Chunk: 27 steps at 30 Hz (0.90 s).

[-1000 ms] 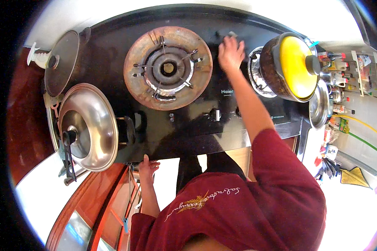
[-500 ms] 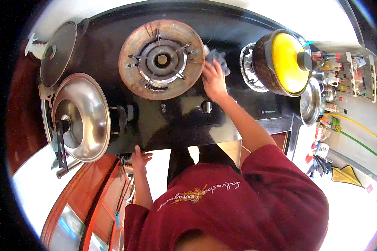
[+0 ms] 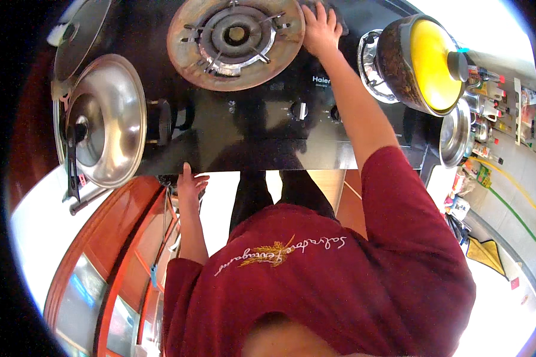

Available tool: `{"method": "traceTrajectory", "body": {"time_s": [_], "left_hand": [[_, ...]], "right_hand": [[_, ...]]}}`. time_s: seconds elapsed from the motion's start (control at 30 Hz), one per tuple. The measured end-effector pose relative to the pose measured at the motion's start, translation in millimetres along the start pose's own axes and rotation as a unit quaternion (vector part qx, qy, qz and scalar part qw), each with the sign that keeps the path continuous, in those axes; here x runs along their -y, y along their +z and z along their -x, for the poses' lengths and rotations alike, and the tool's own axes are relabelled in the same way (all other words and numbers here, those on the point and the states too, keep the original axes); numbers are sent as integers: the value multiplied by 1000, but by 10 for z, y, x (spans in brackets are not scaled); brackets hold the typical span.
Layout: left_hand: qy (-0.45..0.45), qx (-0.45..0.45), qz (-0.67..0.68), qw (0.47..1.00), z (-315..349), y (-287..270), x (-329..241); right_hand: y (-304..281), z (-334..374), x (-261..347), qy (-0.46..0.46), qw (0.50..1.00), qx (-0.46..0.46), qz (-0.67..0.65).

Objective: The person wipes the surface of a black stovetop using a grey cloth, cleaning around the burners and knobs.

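Observation:
My right hand (image 3: 323, 30) reaches over the black glass gas hob (image 3: 259, 128), between the left burner and the right one. Its fingers are spread over a crumpled dark grey cloth (image 3: 341, 15), pressing on it; the cloth is partly hidden beneath the hand. Close beside the hand is a round, rust-stained burner ring (image 3: 184, 56) around the left burner (image 3: 237, 34). My left hand (image 3: 190, 183) is at the hob's front edge with its fingers apart and nothing in them. One finger points up onto the edge.
A dark pot (image 3: 393, 62) with a yellow lid (image 3: 433, 66) sits on the right burner. At left, a steel domed lid (image 3: 116, 143) stands in front of a dark lid (image 3: 80, 35). A steel basin (image 3: 454, 134) and several bottles line the right side. Control knobs (image 3: 300, 110) face the front.
The view has shifted, so the hob appears higher in the picture. My right hand has moved farther over the grey cloth. My left hand stays by the front edge.

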<state>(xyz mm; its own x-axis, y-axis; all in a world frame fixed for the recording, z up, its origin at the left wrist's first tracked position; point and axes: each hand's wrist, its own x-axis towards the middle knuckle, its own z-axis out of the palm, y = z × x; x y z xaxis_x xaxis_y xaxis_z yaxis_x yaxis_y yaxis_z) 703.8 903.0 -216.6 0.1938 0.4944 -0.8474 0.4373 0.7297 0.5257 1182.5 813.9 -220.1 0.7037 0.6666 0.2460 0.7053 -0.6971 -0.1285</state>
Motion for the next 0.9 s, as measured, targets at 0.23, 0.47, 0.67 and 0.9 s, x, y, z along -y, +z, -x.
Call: {"method": "traceTrajectory", "body": {"time_s": [0.23, 0.47, 0.67, 0.9], "left_hand": [[-6, 5, -9, 1000, -76, -20, 37], [18, -12, -14, 1000, 83, 134, -62], [15, 12, -16, 1000, 5, 30, -4], [31, 14, 8, 999, 46, 99, -39]], "right_hand": [[-599, 1078, 686, 29, 977, 210, 33], [-886, 1910, 1725, -234, 949, 205, -45], [-819, 1502, 1137, -161, 957, 199, -140], [-608, 1011, 524, 87, 985, 149, -11]]}}
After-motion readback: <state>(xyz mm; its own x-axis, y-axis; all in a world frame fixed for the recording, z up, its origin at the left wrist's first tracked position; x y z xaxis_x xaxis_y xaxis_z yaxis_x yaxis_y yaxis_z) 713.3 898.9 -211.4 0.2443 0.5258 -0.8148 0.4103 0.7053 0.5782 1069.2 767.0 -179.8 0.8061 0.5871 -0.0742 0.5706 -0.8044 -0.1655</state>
